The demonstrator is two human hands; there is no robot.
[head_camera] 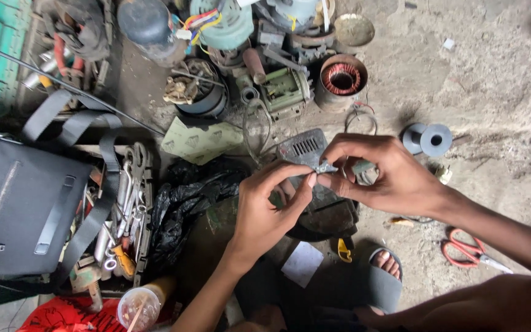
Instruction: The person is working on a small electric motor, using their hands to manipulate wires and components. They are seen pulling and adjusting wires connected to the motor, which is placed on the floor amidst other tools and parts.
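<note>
While both hands met above the dirt floor [493, 92], the small grey metal piece [325, 166] lay crosswise, pinched between right hand [388, 175] fingertips and left hand [268, 206] thumb and forefinger.

**Colours and patterns, workshop floor**

Small dull-grey metal piece [325, 166] pinched between both hands. Dark grey ribbed metal motor cover [303, 149] with a slotted grille pattern. Round metal stator shell [340, 80], rusty brown outside, copper-red winding inside. Grey plastic spool [428, 139]. Orange-handled scissors [469, 251] with silver blades. Black crumpled plastic bag [182, 203], glossy. Dark charcoal fabric bag [16, 209] with silver zips and grey straps. Pale green folded paper sheet [201, 142] with faint darker marks. Silver-grey spanners [129, 197] in a rusty tray. Grey rubber sandal [383, 284]. White paper scrap [303, 263]. Red cloth with black print [72, 315]. Pale teal motor housing [225, 24] with yellow, red and blue wires. Floor [493, 92] dusty grey-beige, mottled.
</note>
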